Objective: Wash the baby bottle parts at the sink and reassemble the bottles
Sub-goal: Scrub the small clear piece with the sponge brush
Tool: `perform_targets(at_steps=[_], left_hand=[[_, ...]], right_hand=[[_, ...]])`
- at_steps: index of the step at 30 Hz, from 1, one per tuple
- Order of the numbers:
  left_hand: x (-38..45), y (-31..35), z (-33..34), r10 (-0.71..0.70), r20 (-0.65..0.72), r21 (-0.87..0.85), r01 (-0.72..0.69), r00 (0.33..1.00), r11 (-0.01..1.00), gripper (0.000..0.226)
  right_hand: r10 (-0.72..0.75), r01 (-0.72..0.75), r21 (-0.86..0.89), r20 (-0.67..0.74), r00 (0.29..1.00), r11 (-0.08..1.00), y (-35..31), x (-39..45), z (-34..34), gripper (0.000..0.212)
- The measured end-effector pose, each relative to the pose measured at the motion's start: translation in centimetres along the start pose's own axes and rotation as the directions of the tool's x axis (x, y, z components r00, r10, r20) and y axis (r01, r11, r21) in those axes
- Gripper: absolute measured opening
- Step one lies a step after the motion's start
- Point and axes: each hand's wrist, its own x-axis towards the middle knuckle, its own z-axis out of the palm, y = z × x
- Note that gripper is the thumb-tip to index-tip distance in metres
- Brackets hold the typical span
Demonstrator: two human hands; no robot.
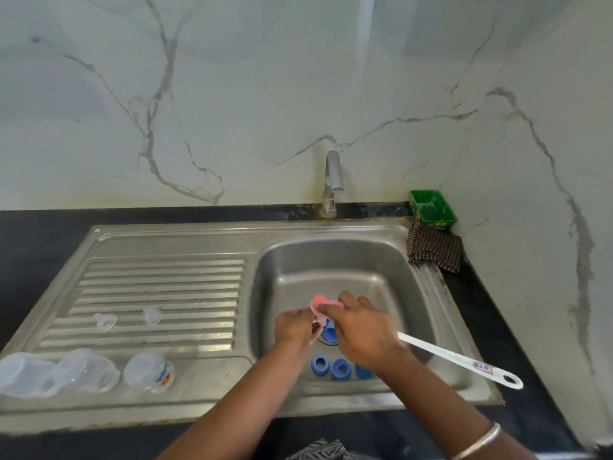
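Observation:
Over the sink basin (331, 260), my right hand (361, 330) grips a pink sponge (320, 302) and rubs it against a small clear bottle part that my left hand (293, 327) pinches; the part is mostly hidden by the fingers. Blue screw rings lie in the basin: one (330, 333) under my hands, two more (320, 365) (341, 369) by the front wall, and another half hidden behind my right wrist. Two clear teats (105, 322) (152, 315) rest on the ribbed drainboard. Clear bottles (149, 371) (88, 373) lie at the drainboard's front left.
A white long-handled bottle brush (464, 361) leans across the basin's right rim. The tap (332, 180) stands behind the basin, with no water seen. A green tub (431, 209) and a checked cloth (434, 249) sit in the back right corner. Black counter (39, 247) surrounds the steel sink.

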Motion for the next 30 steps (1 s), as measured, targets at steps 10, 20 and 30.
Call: perform_targets(at_steps=[10,20,30], left_hand=[[-0.1,1.4,-1.5,-0.223,0.097,-0.103,0.232,0.97,0.967,0.022],[-0.5,2.5,-2.9,-0.201,0.158,-0.033,0.208,0.967,0.978,0.017],[-2.2,3.5,-1.7,-0.236,0.275,-0.156,0.285,0.932,0.946,0.013]], right_hand=[[-0.108,0.108,-0.206,0.009,0.994,0.973,-1.9,-3.3,-0.9,0.085],[-0.033,0.026,-0.149,-0.05,0.998,0.988,1.4,-4.1,-0.4,0.076],[0.093,-0.036,0.753,-0.034,0.995,0.657,-0.6,-0.3,-1.0,0.051]])
